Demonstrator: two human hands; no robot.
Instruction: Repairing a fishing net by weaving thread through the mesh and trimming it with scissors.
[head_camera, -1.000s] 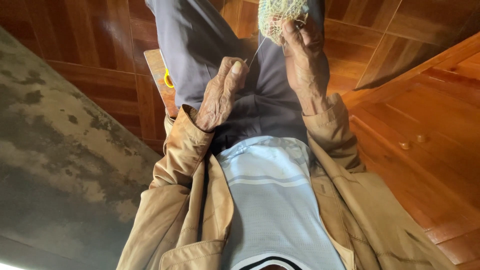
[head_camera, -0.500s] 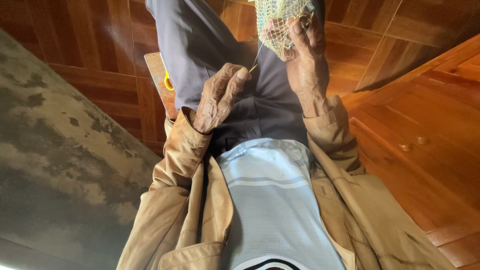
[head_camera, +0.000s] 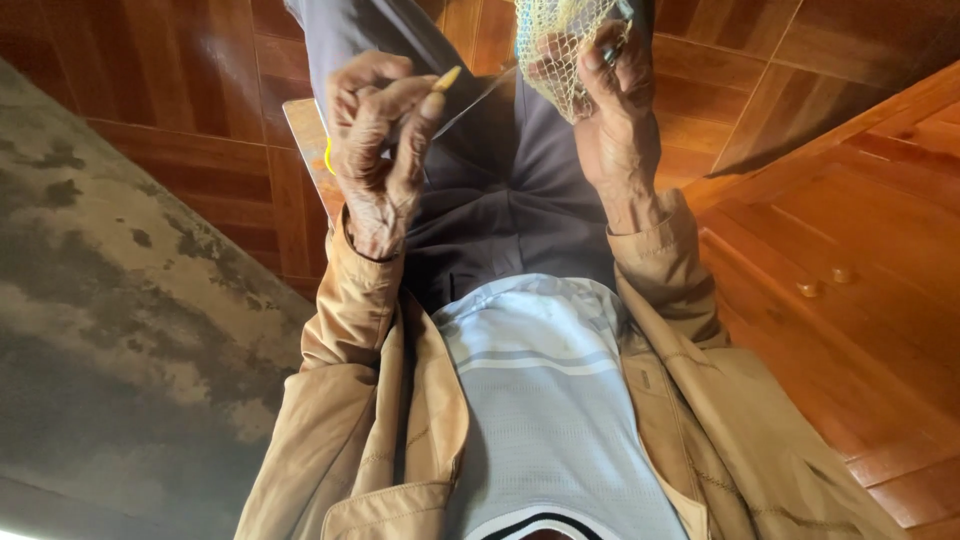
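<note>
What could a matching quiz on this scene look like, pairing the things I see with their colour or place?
Things:
1. netting
2. small tool
3. jacket
4. floor

Descriptions:
A. tan, hanging open over a pale shirt
B. yellowish mesh, gripped by the right hand
C. reddish-brown glossy wood
D. slim, yellow-tipped, pinched in the left hand

Pairs: 1-B, 2-D, 3-A, 4-C
</note>
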